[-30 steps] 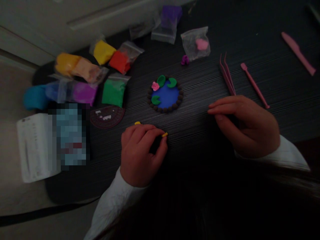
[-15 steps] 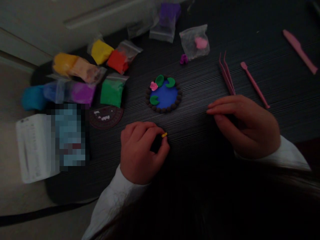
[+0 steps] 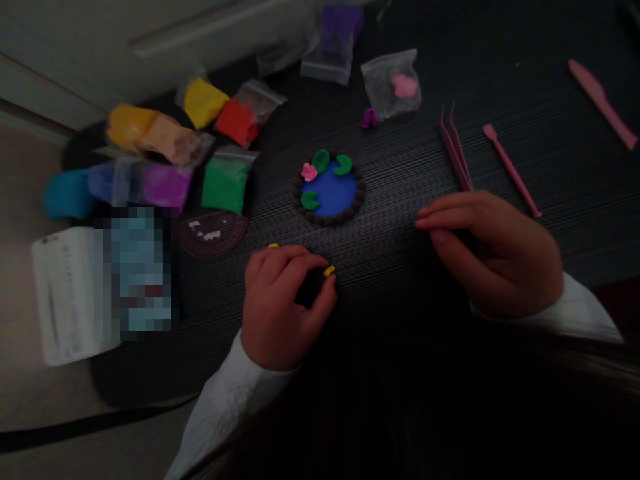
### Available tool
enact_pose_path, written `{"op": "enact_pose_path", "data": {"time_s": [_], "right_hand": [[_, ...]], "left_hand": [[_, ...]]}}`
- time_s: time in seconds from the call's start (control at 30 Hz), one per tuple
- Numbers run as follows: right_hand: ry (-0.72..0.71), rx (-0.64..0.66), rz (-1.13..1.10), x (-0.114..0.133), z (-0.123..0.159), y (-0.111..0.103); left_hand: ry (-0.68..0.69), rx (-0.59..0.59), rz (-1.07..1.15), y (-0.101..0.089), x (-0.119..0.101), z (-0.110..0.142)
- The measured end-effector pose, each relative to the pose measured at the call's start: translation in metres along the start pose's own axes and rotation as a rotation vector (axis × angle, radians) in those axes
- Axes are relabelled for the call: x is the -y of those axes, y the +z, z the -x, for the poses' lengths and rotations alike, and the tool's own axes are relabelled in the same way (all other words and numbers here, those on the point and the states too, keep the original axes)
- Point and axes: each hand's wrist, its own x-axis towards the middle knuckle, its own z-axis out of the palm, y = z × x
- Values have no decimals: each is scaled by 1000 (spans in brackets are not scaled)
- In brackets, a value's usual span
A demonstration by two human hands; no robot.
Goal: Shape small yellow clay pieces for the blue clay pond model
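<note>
My left hand (image 3: 280, 303) rests on the dark table (image 3: 400, 167) with thumb and forefinger pinched on a tiny yellow clay piece (image 3: 329, 271). A second yellow bit (image 3: 273, 246) peeks out beyond its knuckles. My right hand (image 3: 493, 250) lies curled on its side to the right, fingers together, with nothing visible in it. Between and beyond the hands sits a round blue clay pond (image 3: 330, 188) ringed with brown balls, bearing three green leaves and a pink flower.
Bags of coloured clay lie at the back left: yellow (image 3: 203, 102), red (image 3: 237, 122), green (image 3: 225, 181), purple (image 3: 336, 30), pink (image 3: 395, 83). Pink tweezers (image 3: 456, 150), a pink stick tool (image 3: 510, 170) and a pink knife (image 3: 603, 103) lie right. A dark disc (image 3: 214, 233) and papers (image 3: 65, 293) sit left.
My left fingers shifted slightly while pinching the yellow piece; the second yellow bit was hidden half a second ago and shows again. The right hand has stayed still.
</note>
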Motion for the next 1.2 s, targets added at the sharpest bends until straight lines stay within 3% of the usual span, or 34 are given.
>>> {"op": "enact_pose_path", "data": {"time_s": [0.43,0.87,1.0,1.2], "right_hand": [[2,-7,12,1,0,0],[14,-16,6,-1,0,1],[6,-9,6,1,-1,2],[-43,139,-141,21,-8,9]], "left_hand": [[22,55,81,-6,8,8],[-6,29,138,-6,6,5],[-138,37,313,-13,2,1],[-328,119,907,-27,-7,-12]]}}
